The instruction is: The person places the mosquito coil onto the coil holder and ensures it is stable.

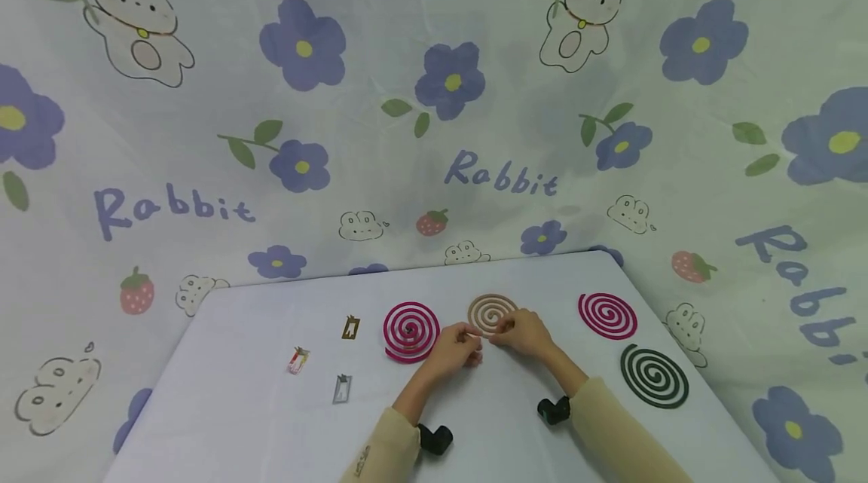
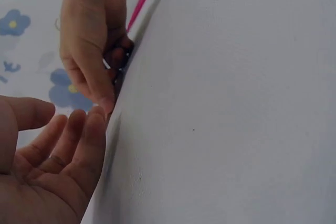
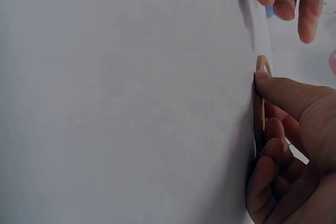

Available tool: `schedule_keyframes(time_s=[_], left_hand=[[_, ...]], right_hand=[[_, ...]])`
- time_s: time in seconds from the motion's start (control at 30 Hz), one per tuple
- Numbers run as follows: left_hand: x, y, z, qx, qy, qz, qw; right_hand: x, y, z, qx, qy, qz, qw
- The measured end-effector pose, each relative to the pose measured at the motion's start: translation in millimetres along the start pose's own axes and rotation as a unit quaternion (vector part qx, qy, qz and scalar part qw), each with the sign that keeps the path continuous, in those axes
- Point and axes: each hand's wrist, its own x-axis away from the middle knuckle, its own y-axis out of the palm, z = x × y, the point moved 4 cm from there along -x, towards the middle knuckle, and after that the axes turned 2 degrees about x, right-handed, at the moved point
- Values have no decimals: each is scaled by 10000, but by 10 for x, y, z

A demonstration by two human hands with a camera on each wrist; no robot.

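A tan mosquito coil (image 1: 493,296) lies near the far edge of the table. My right hand (image 1: 525,334) pinches its near edge; in the right wrist view the thumb is on the tan coil (image 3: 259,114) with curled fingers beside it. Just left of it is my left hand (image 1: 457,347), holding nothing, its fingertips close to the coil's edge. In the left wrist view this hand (image 2: 58,166) has its thumb spread from loosely bent fingers. A magenta coil (image 1: 410,331) lies directly left of the left hand, partly overlapped by it.
On the right lie another magenta coil (image 1: 607,316) and a dark green coil (image 1: 655,375). Left are three small flat pieces: brown (image 1: 350,317), red-and-white (image 1: 297,360) and grey (image 1: 342,398). A patterned curtain (image 1: 380,129) hangs behind the white table (image 1: 237,408).
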Motion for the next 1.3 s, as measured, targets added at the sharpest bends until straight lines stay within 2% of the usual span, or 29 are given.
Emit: schedule_keyframes(time_s=[0.23,0.3,0.47,0.5,0.63,0.77,1.03,1.3], left_hand=[[-7,-43,26,-329,34,274,9991],[9,-45,75,-340,29,312,9989],[-46,-51,29,-523,-140,317,9980],[-84,-56,-23,-613,-155,311,9975],[-99,-66,-23,-856,-238,358,9954],[-100,-68,-33,-875,-305,370,9950],[-116,-128,-63,-1456,10,687,9870],[-117,-128,-76,-1355,-161,641,9886]], right_hand=[[110,11,-8,-88,-71,-190,9998],[142,5,-5,-96,-80,-208,9997],[234,-2,-25,-103,-77,-233,9996],[248,-6,-33,-88,-103,-221,9997],[294,-18,-77,-70,-206,-214,9995],[334,-29,-106,-154,-296,-265,9991],[366,-17,-84,-96,-406,-472,9980],[409,-31,-70,-70,-586,-530,9968]])
